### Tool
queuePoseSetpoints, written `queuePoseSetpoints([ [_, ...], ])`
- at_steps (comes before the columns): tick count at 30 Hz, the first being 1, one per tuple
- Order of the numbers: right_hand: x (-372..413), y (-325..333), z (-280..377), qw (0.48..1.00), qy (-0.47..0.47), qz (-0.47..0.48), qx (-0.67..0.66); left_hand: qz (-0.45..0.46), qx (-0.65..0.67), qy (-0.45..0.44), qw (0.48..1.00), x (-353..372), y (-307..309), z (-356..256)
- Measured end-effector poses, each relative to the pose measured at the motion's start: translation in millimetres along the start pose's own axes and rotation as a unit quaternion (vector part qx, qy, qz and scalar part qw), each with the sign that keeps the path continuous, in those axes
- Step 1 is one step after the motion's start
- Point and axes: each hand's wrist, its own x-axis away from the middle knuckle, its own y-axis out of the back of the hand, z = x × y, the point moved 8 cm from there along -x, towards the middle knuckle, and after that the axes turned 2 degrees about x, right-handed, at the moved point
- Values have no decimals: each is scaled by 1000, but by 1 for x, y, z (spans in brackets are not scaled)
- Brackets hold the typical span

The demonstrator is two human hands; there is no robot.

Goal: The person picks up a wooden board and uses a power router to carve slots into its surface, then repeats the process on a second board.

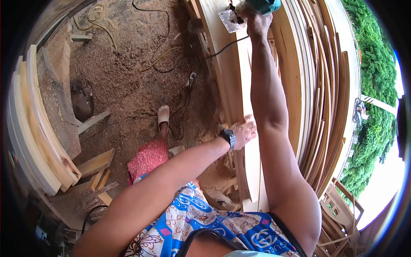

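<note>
My left hand (245,133), below a dark wristwatch (229,138), lies on the edge of a long pale wooden board (252,171). Its fingers are partly stretched out over the wood. Far along the same stack, my right arm reaches out straight. My right hand (259,25) is closed around a teal power tool (264,5), which looks like a trim router. The tool's clear plastic base (231,21) sits on the wood beside the hand. Part of its body is cut off by the top edge of the view.
More planks (319,98) are stacked to the right. Other boards (36,124) lean at the left. A black cord (227,48) crosses the wood, and cables trail over the shaving-covered ground (124,81). My foot in a pale clog (163,114) stands there. Wooden frames (342,205) are at lower right.
</note>
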Motion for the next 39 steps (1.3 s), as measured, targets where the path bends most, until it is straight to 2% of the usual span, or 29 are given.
queuePoseSetpoints([
  [3, 20, 4, 14, 999, -1, -11, 53, 106, 28, 38, 993, -2, -2, 3],
  [8, 51, 13, 31, 995, -12, -18, 103, 53, 9, 41, 998, 1, 7, 4],
  [11, 72, 20, 42, 990, -23, -27, 137, -9, -2, 49, 999, 3, 11, 4],
  [13, 87, 26, 50, 986, -32, -34, 159, -25, -86, 36, 995, 7, 12, 1],
  [15, 100, 32, 56, 982, -43, -40, 177, -52, -101, 47, 992, 12, 12, -6],
  [17, 111, 37, 60, 980, -46, -40, 190, 56, -162, 113, 979, 16, -7, -2],
  [18, 119, 41, 62, 980, -40, -38, 189, 56, -163, 112, 979, 19, -14, -3],
  [20, 125, 46, 55, 978, -39, -26, 204, -54, -61, 85, 993, 27, -3, -6],
  [21, 128, 50, 50, 977, -38, -20, 211, -53, -61, 84, 993, 32, -4, -8],
  [23, 133, 50, 56, 986, 47, -12, 158, -27, 5, 99, 995, 46, -5, -10],
  [24, 137, 52, 56, 990, 29, -10, 136, -25, 5, 98, 995, 53, 1, -14],
  [26, 143, 54, 58, 991, 46, -7, 127, -115, 53, 159, 979, 72, 29, -8],
  [28, 153, 56, 62, 991, 59, -3, 119, -143, 43, 193, 970, 88, 55, 1],
  [30, 166, 60, 64, 997, 10, -22, 75, -169, 35, 229, 958, 106, 72, 18],
  [34, 189, 66, 71, 998, -18, -9, 59, -338, 36, 277, 899, 141, 108, 69],
  [36, 205, 72, 75, 997, -34, -8, 64, -347, 18, 333, 877, 144, 122, 92],
  [37, 210, 76, 66, 997, -39, -9, 67, -359, 6, 331, 873, 141, 132, 100],
  [38, 214, 80, 64, 978, 55, -20, 198, -370, -5, 329, 869, 137, 142, 107],
  [39, 221, 82, 69, 978, 62, -9, 200, -381, -13, 325, 866, 132, 147, 115],
])
